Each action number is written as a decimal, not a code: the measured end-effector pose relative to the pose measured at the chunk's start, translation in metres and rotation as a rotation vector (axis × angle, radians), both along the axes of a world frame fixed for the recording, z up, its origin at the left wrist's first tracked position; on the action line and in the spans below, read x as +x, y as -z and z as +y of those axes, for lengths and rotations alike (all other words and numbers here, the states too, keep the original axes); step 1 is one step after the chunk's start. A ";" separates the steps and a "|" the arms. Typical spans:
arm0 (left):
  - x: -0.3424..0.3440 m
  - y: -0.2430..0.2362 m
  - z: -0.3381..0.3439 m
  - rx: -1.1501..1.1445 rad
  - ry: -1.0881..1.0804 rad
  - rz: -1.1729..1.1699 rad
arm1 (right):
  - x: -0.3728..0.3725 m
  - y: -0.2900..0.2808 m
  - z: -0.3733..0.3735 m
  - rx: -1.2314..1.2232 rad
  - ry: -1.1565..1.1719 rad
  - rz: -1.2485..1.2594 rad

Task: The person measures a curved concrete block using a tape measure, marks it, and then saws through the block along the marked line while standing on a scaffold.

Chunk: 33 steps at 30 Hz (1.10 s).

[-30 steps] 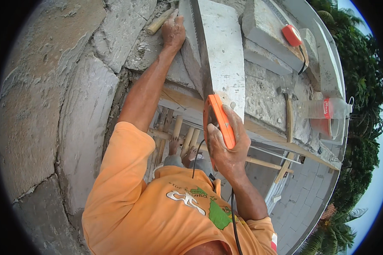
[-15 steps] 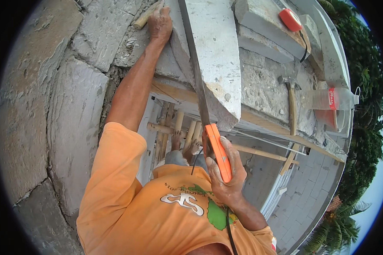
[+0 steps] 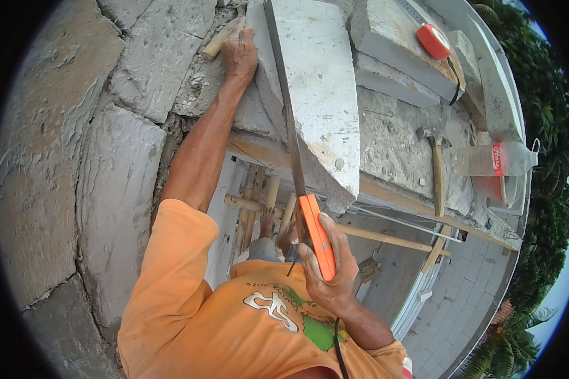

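My right hand (image 3: 330, 273) is closed around the orange handle (image 3: 317, 239) of a handsaw. Its long dark blade (image 3: 287, 107) runs away from me, lying along the left part of a pale, whitish building block (image 3: 322, 82). That block has a chipped near corner jutting over the wall's edge. At the block's left side, my left hand (image 3: 239, 58) rests with its fingers curled. Its fingertips are hidden, so what they grip does not show. A short wooden handle (image 3: 220, 43) lies right beside this hand; its far end is out of sight.
Several rough blocks (image 3: 398, 47) sit on the right, with a red tape measure (image 3: 433, 41) on top. A hammer (image 3: 437, 170) lies on the dusty ledge near a clear plastic bottle (image 3: 509, 158). Beneath the edge are wooden poles (image 3: 385, 239) and a drop. Cracked slabs (image 3: 117, 189) cover the left.
The saw and my right hand have shifted a little toward me and to the left. My left hand stays at the block's left side. The whole view has tilted slightly.
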State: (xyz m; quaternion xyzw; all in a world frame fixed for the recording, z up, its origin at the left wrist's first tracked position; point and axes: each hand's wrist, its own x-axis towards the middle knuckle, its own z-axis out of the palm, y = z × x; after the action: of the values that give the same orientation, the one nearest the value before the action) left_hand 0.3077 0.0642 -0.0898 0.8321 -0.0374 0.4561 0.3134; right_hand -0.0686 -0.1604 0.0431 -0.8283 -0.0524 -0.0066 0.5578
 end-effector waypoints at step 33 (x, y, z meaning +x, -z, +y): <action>-0.002 -0.003 -0.004 -0.053 0.018 0.040 | -0.028 0.026 -0.011 -0.067 0.075 -0.072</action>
State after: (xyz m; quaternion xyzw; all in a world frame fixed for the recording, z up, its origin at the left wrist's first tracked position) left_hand 0.3057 0.0607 -0.0871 0.8319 -0.0265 0.4376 0.3402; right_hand -0.0966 -0.1709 0.0174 -0.8471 -0.0413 -0.0554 0.5270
